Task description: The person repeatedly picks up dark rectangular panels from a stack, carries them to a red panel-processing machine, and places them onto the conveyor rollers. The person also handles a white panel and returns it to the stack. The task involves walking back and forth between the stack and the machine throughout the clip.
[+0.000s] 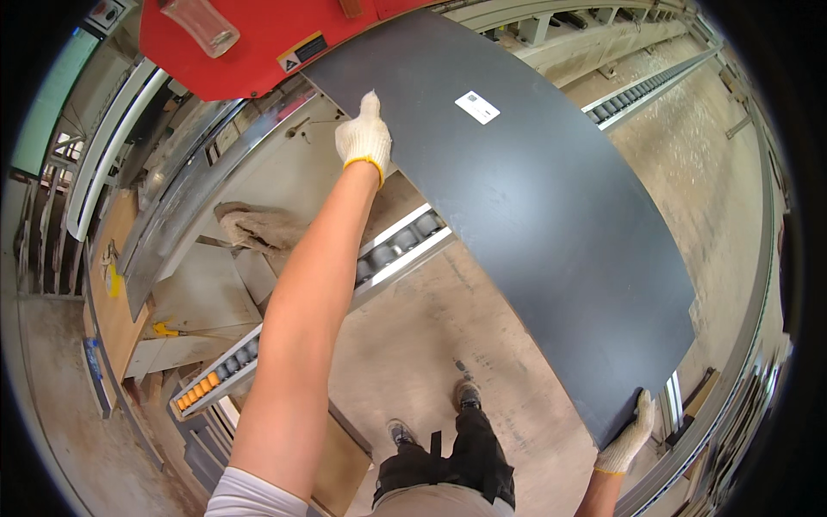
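A large dark grey panel [551, 215] stretches from the red machine housing down to the lower right, with a small white label [477, 108] on its face. My left hand [365, 136], in a cream knit glove with a yellow cuff, grips the panel's long near edge, close to the housing. Wearing a matching glove, my right hand [631, 439] holds the panel's corner at the lower right, thumb over the top face. The undersides of both grips are hidden by the panel.
The red housing [233, 52] carries a clear plastic container [202, 26]. Roller tracks [401, 248] run beneath and beyond the panel. A brown rag [258, 228] and a yellow-handled air gun [165, 329] lie at the left. Stacked boards [732, 448] stand far right.
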Available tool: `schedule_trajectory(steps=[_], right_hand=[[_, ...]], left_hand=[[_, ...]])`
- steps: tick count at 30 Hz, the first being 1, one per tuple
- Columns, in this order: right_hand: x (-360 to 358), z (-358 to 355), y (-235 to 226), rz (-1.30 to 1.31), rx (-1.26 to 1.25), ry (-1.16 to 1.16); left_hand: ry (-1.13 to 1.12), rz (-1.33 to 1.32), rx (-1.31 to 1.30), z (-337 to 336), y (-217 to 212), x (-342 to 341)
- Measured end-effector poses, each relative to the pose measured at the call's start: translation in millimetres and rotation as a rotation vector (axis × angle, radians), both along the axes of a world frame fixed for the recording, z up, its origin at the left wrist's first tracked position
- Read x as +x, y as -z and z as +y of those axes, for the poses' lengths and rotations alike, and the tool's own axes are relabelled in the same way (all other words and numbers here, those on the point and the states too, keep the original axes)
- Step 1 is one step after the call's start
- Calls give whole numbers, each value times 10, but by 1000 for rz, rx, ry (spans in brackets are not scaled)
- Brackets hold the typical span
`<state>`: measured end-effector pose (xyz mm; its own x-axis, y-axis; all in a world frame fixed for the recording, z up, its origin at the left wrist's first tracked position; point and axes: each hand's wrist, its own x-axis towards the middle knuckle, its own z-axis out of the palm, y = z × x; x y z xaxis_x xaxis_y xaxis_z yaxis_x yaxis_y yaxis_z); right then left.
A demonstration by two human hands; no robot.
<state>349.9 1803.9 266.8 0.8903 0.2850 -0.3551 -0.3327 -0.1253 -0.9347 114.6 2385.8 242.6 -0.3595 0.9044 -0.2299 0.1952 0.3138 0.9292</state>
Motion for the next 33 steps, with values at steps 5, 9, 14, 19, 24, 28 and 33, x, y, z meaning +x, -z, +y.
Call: schedule_trajectory(steps=[5, 9, 14, 19, 24, 28, 33], right_hand=[[611, 179, 40, -125, -26, -8], [1257, 249, 235, -216, -48, -23], [2222, 365, 567, -192, 38, -57], [2945, 606, 430, -272, -168, -125], [3006, 909, 420, -287, -192, 14], [2032, 1089, 1231, -6, -435, -327], [-1082, 541, 2154, 225, -777, -1432]], left_hand=[[33, 134, 22, 205, -44, 609], [477, 567, 24, -139, -558, 817], [681, 713, 768, -2358, -427, 329], [537, 433, 697, -5309, 333, -1424], [584, 978, -337, -7566, 691, -3642], [-301, 846, -966, -9026, 910, -4965], [-1140, 422, -1337, -10915, 1175, -5463]])
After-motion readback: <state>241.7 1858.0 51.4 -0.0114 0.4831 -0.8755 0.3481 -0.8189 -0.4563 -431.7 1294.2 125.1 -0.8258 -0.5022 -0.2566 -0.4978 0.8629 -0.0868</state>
